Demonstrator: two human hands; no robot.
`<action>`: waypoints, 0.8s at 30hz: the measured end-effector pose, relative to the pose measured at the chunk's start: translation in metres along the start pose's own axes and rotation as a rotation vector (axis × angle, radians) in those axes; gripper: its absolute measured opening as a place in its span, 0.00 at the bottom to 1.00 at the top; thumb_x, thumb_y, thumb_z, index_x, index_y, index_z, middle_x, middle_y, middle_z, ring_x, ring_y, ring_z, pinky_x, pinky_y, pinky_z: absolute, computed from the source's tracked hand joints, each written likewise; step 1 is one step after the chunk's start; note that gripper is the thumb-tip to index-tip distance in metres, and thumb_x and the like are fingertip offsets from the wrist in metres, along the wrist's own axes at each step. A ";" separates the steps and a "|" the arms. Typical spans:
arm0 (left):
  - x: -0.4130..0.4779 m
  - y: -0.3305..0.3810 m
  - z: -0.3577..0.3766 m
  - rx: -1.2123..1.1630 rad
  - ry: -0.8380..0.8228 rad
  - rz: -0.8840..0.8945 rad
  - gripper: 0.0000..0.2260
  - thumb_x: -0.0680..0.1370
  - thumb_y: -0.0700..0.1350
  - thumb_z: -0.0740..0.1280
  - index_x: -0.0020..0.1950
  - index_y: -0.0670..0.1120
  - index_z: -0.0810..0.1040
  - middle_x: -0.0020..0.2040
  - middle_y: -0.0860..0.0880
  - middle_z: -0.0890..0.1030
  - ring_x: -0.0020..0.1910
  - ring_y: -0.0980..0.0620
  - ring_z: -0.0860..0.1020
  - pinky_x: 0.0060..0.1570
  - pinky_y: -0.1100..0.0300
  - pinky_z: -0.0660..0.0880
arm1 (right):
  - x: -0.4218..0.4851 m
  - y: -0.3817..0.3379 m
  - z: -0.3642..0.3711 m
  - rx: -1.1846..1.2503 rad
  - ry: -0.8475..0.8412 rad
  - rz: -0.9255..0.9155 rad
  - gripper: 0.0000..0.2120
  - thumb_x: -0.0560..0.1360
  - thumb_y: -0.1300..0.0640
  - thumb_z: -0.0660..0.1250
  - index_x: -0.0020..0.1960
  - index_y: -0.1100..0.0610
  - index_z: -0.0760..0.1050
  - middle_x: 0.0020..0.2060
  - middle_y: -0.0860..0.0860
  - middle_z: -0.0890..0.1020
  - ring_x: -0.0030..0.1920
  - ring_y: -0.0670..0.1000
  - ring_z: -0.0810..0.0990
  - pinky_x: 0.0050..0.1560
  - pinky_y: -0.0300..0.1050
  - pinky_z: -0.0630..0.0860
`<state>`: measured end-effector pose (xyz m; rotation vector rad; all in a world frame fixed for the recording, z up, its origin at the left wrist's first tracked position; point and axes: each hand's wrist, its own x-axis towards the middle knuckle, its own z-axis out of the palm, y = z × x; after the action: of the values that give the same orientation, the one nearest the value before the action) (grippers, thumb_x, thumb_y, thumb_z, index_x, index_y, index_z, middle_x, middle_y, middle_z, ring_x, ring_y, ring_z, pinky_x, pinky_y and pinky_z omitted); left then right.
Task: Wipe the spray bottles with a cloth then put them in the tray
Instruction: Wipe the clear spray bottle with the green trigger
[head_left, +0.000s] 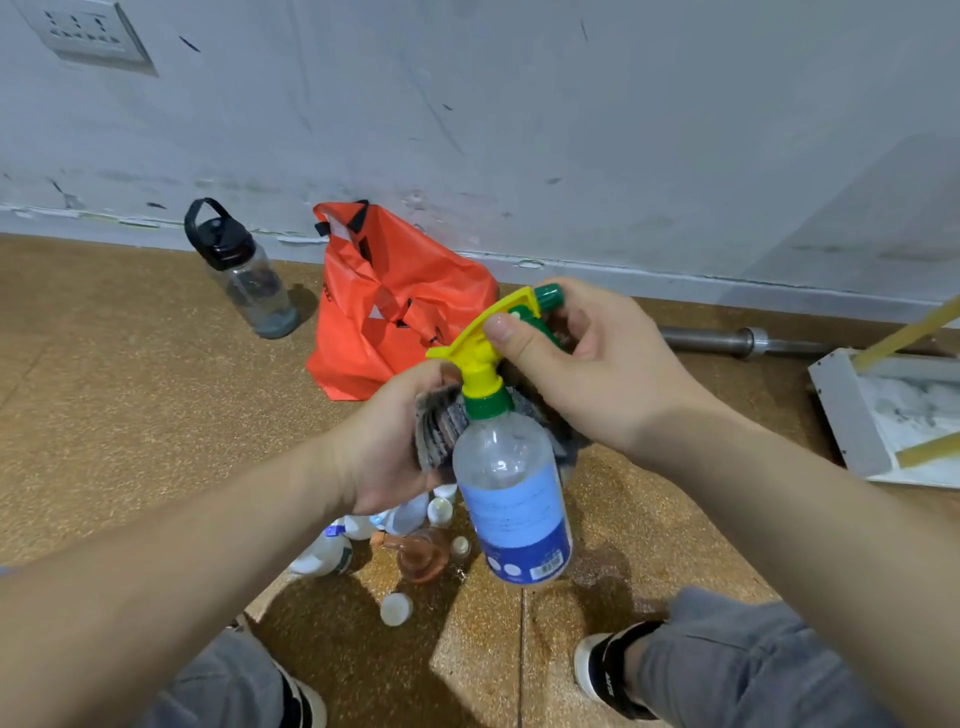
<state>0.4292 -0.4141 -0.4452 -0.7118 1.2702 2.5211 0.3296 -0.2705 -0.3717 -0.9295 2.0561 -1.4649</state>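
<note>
Spray bottle (511, 499) near-upright, base toward viewer, nozzle up-right, away.

Both bare forearms reach into view from the lower corners, the left from about 8 o'clock and the right from about 4 o'clock, converging near the middle. The left hand (389, 441) sits at roughly 9 o'clock of that meeting point, wrist straight, back of the hand toward the camera, fingers curled closed around a bunched cloth (439, 426). The right hand (587, 358) is higher, at about 1 o'clock, wrist bent inward; its thumb presses across the top of the spray bottle (511, 493) head while the fingers wrap behind it. Grey-trousered knees and dark shoes show at 5 and 7 o'clock.
</note>
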 end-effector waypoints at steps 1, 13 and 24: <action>0.000 -0.007 0.000 0.045 0.020 -0.042 0.19 0.83 0.52 0.58 0.57 0.45 0.86 0.62 0.40 0.84 0.59 0.44 0.83 0.66 0.46 0.76 | 0.001 0.001 -0.001 0.004 0.048 0.006 0.10 0.80 0.53 0.71 0.50 0.61 0.81 0.44 0.54 0.87 0.45 0.48 0.85 0.46 0.35 0.79; 0.011 -0.052 -0.008 -0.290 0.204 -0.131 0.25 0.87 0.55 0.50 0.73 0.42 0.74 0.67 0.36 0.81 0.70 0.36 0.77 0.73 0.39 0.70 | 0.015 0.024 -0.002 -0.013 0.368 0.141 0.25 0.74 0.35 0.69 0.48 0.59 0.77 0.43 0.59 0.85 0.46 0.62 0.86 0.48 0.65 0.83; 0.022 -0.030 0.004 -0.117 0.417 -0.051 0.20 0.84 0.45 0.57 0.55 0.36 0.86 0.55 0.33 0.85 0.47 0.39 0.86 0.53 0.46 0.76 | 0.012 0.027 0.001 0.079 0.413 0.185 0.24 0.69 0.35 0.71 0.49 0.56 0.81 0.42 0.55 0.87 0.46 0.58 0.87 0.51 0.64 0.83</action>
<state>0.4212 -0.3931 -0.4751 -1.3342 1.2045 2.5030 0.3152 -0.2746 -0.3968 -0.4143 2.2729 -1.7301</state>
